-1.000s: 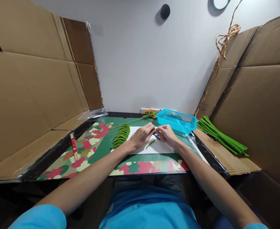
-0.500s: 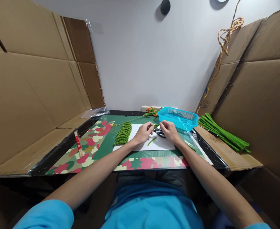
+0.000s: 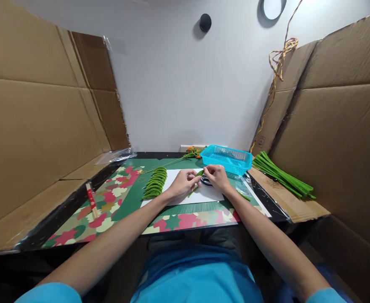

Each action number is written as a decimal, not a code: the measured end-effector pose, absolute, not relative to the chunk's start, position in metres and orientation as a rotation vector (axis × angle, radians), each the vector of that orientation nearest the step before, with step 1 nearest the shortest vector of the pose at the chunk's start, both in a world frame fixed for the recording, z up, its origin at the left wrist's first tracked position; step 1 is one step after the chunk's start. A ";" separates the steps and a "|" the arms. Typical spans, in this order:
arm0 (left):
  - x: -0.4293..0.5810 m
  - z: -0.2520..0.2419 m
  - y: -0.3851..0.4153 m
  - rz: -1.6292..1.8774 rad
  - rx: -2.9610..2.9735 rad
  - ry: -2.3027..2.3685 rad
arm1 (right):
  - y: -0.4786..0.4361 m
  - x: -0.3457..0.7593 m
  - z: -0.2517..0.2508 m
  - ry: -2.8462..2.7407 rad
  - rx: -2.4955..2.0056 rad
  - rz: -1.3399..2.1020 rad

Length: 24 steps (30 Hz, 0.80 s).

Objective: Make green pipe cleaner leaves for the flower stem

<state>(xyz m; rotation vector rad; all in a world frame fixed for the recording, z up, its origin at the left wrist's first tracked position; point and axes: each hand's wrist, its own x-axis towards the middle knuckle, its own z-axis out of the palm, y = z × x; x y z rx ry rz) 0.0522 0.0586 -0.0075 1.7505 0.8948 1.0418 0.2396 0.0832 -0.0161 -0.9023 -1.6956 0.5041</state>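
Observed: both hands meet over the white sheet (image 3: 210,196) on the desk (image 3: 281,213), working a short, fuzzy green piece (image 3: 200,173). The left hand (image 3: 198,178) has thumb and fingers drawn in narrow on the lower end of it. The right hand (image 3: 205,170) pinches the upper end, just beside (the exact finger contact is partly covered by the knuckles). How firmly either hand presses cannot be told.

Nearby: a second green strip (image 3: 192,192) lies on the sheet under the left fingertips, and a black tool (image 3: 206,181), apparently scissors, rests below the right hand. To the left, a row of curved green pieces (image 3: 155,183) sits closely stacked, partly on the sheet's edge. The blue basket (image 3: 248,163) stands beyond the right hand; a bundle of green stems (image 3: 282,176) lies well apart on the cardboard at right.

Assessment: the step appears to be shaping the piece by hand. Good practice would have one hand hold its end steady while the other bends in small, even turns, pressing lightly so the pile is not flattened. Checking the curve against the row should keep it uniform; the tool's loops, so close underneath, could snag a finger
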 end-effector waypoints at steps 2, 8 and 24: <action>0.052 -0.006 0.061 1.079 1.741 0.905 | 0.086 0.238 -0.014 -1.675 -0.911 0.471; 0.046 -0.005 0.073 1.065 1.738 0.905 | 0.098 0.241 -0.008 -1.616 -0.928 0.502; 0.052 -0.004 0.065 1.026 1.772 0.915 | 0.090 0.241 -0.012 -1.516 -0.745 0.911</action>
